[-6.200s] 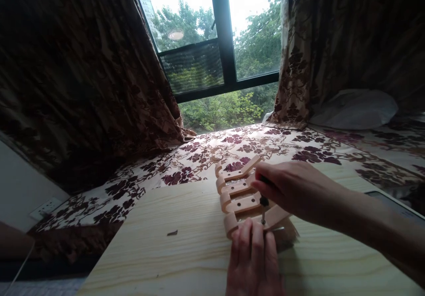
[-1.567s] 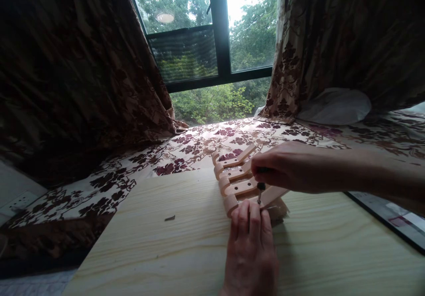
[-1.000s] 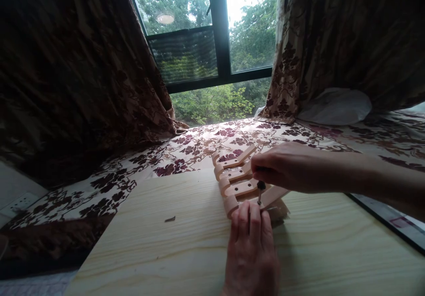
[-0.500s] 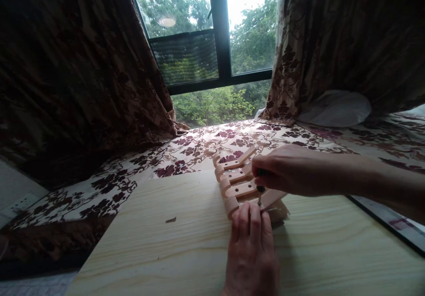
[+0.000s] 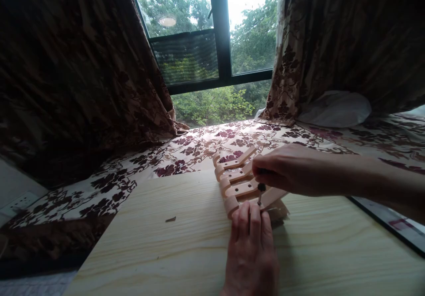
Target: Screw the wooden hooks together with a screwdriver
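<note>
A wooden rack-like piece (image 5: 238, 190) with curved ends and dark screw holes lies at the far edge of the pale wooden board (image 5: 149, 243). My left hand (image 5: 252, 243) presses its fingers on the near slat, holding the piece from the front. Above the slats, my right hand (image 5: 277, 170) is closed round the handle of a screwdriver (image 5: 261, 190), most of which the fingers hide. The screwdriver points down, its tip at the near slat just beyond my left fingertips. A small screw (image 5: 170, 219) lies on the board to the left.
Floral cloth (image 5: 186, 154) covers the surface behind the board, below a window (image 5: 222, 66) between dark curtains. A white plastic bag (image 5: 335, 108) lies at the back right. A dark-edged flat object (image 5: 392, 225) sits right of the board; a wall socket (image 5: 20, 204) is at far left.
The screwdriver's visible shaft leans slightly differently, and my right fingers have shifted a little on the handle. My left hand and the wooden piece look nearly unchanged.
</note>
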{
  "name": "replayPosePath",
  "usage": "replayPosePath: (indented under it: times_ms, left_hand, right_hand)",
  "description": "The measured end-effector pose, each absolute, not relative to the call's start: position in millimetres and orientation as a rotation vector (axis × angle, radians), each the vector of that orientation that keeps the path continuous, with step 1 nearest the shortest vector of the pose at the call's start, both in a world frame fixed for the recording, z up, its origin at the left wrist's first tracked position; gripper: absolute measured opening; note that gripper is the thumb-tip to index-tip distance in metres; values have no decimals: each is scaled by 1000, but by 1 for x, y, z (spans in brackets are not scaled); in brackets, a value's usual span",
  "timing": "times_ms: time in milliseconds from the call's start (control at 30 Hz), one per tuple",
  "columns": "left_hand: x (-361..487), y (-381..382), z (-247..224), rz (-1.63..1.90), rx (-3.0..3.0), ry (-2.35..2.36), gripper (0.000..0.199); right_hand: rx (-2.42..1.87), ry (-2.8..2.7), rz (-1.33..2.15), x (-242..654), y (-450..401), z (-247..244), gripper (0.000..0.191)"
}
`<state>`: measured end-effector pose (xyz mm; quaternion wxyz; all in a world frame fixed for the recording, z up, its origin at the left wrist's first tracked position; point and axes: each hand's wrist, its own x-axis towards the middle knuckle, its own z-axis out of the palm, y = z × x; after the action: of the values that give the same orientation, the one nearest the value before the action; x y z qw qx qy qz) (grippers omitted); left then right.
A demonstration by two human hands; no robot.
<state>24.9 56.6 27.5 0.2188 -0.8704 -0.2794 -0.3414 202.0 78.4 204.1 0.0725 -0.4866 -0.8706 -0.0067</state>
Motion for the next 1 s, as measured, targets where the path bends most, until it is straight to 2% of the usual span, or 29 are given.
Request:
replayPosePath:
  times_ms: [200,400,533,767,1000]
  left_hand:
    - [27,58,26,-972,-2392,-790,47]
    - [27,56,27,-949,-2410,-798,46]
    - [26,56,27,-970,-2402,-798,45]
    - [24,57,24,-930,-2435,-791,49]
    - [24,65,20,-993,-2371,-753,44]
  right_hand:
    - [-1602,-2561,-213,200,85,197,26]
    - [-1512,-2659,33,207,83,213,11]
    - [-1461,-2666,126,206,82,212,15]
    - [-1629,-2603,49,198,87,211,24]
    - [-1472,-2680,218,202,84,226,12]
